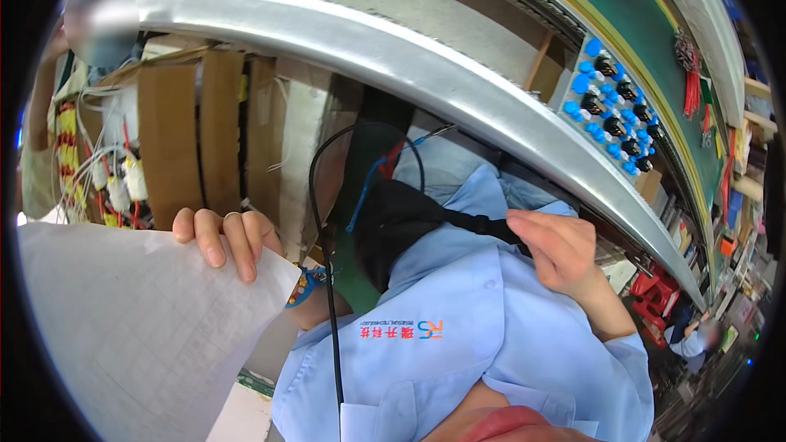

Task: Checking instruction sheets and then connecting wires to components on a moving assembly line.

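Observation:
At the left, my left hand [229, 237] grips a large white sheet of paper [139, 319] by its upper edge. The fingers fold over the front, and the thumb is hidden. A blue band [309, 282] circles that wrist. My right hand [561, 250] is in front of my waist with its fingers pressed together at the end of a black strap [475, 223]. That strap runs left to a dark, soft bag-like thing [393, 233] against my light blue shirt [442, 303]. The exact grip on the strap is partly hidden behind the fingers.
A silver metal rail [393, 57] curves across. Beyond it are a blue-and-black parts tray [610, 110] and a green belt [655, 41]. Cardboard boxes [168, 135] and wired white parts [123, 180] stand left. A black cable [330, 311] hangs before me. Another person [692, 340] is far right.

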`<action>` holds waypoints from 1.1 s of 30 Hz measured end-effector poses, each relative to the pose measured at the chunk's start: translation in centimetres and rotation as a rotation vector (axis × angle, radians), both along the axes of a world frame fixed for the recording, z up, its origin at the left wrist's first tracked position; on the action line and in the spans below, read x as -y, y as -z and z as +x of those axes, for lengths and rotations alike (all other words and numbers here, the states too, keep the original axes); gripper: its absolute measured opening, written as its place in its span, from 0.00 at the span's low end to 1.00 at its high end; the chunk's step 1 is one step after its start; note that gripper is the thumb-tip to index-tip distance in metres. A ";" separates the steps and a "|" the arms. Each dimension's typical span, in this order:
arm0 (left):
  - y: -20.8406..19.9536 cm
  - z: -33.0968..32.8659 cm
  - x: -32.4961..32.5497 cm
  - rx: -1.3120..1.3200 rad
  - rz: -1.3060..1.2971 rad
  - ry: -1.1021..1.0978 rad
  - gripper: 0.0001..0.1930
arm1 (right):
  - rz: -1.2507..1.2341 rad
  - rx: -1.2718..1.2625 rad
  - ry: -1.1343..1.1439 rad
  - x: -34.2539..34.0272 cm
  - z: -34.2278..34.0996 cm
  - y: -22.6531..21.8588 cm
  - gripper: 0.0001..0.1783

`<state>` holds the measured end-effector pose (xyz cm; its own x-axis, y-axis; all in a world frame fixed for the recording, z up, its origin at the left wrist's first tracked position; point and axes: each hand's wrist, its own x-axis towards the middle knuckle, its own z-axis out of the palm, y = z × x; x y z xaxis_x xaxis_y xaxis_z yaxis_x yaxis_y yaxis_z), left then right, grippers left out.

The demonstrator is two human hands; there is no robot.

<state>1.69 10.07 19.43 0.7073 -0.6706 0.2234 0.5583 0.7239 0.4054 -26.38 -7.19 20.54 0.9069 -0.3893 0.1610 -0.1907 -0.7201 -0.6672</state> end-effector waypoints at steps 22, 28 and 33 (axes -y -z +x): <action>3.7 2.5 12.5 -0.002 -0.370 0.248 0.03 | 1.504 -0.440 0.845 -0.9 -9.2 4.6 0.13; 4.7 2.4 11.3 -0.206 -0.332 0.261 0.02 | 1.613 -0.241 1.037 -2.1 -8.7 4.0 0.13; -1.4 2.9 6.2 -0.111 -0.121 0.268 0.03 | 1.683 -0.116 0.962 -2.0 -7.6 1.4 0.14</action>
